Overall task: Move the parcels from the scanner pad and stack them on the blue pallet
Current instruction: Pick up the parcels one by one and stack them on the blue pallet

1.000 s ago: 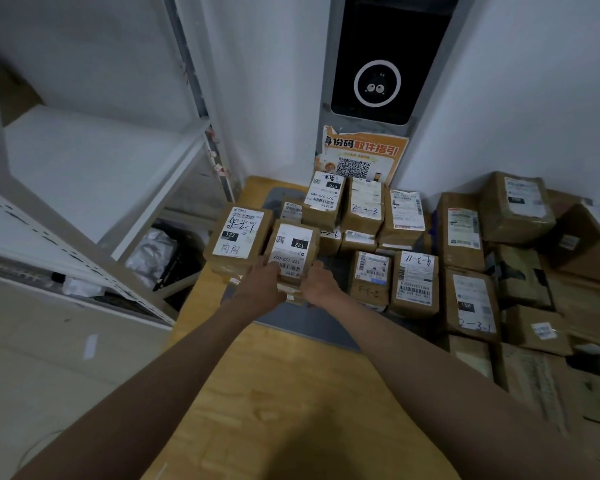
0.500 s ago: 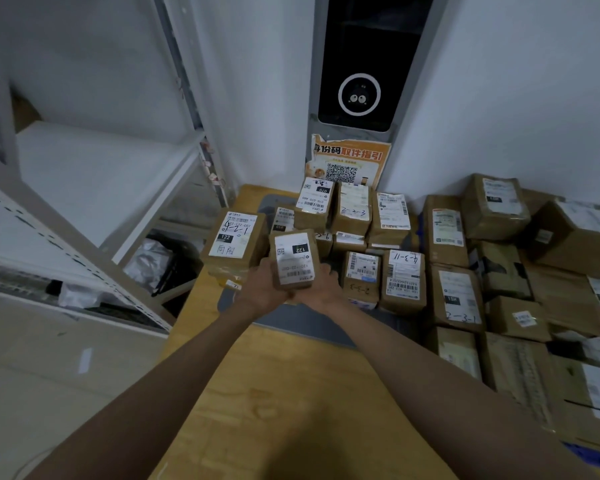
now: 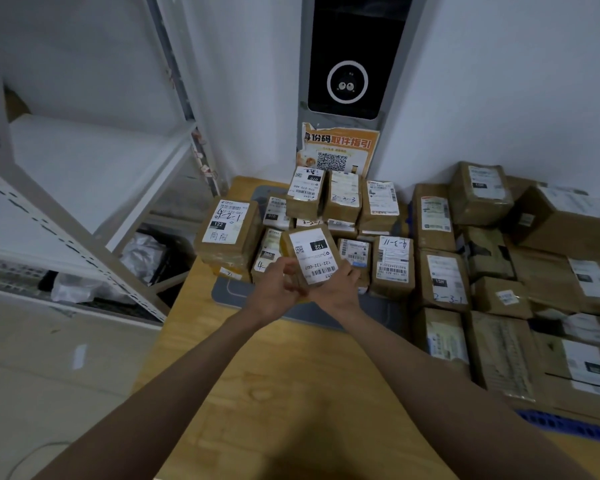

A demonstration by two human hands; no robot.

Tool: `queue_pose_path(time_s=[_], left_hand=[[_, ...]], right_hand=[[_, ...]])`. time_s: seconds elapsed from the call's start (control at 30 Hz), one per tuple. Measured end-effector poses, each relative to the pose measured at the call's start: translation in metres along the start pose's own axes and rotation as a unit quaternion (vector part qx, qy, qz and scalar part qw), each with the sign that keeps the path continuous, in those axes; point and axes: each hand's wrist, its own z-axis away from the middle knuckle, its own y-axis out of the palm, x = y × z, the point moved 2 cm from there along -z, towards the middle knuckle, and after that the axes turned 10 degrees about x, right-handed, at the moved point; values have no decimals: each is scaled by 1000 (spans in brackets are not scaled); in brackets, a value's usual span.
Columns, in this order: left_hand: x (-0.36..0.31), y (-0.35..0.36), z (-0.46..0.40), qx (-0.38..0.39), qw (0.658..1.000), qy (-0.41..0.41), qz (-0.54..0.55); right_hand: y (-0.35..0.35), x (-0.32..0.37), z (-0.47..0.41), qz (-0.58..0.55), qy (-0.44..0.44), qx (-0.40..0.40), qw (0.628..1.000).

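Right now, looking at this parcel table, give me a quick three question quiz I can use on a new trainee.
1. True or false: both the left hand and the right hand are on the held parcel.
2. What number is printed in the black box on the held parcel's label? A) 070 B) 122 C) 15H
3. Fill in: the grey scanner pad lies on a ____ table.

Key: 1 true; 2 B; 3 wooden. The blue pallet shows at the lower right, under stacked boxes.
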Motion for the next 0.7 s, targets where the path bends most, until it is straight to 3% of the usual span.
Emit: queue_pose_path(time_s=[0.13,0.3,0.4,0.5,0.7], left_hand=[[3,5,5,14,999,27,-27],[5,-9,-4,-89,982,-12,-167],[4,-10,-14,-4,980,-53,-193],[-1,11,-20,82,979,-19,-185],[-21,69,-26,112,980,31,-163]], right_hand=[[-14,-10,12,30,-31,0,999],[-30,-20,33,89,-100,40,990],[-40,-29,51,127,-155,53,978],[-59,-46,64,159,-169,62,971],[-104,-87,85,65,-79,60,993]])
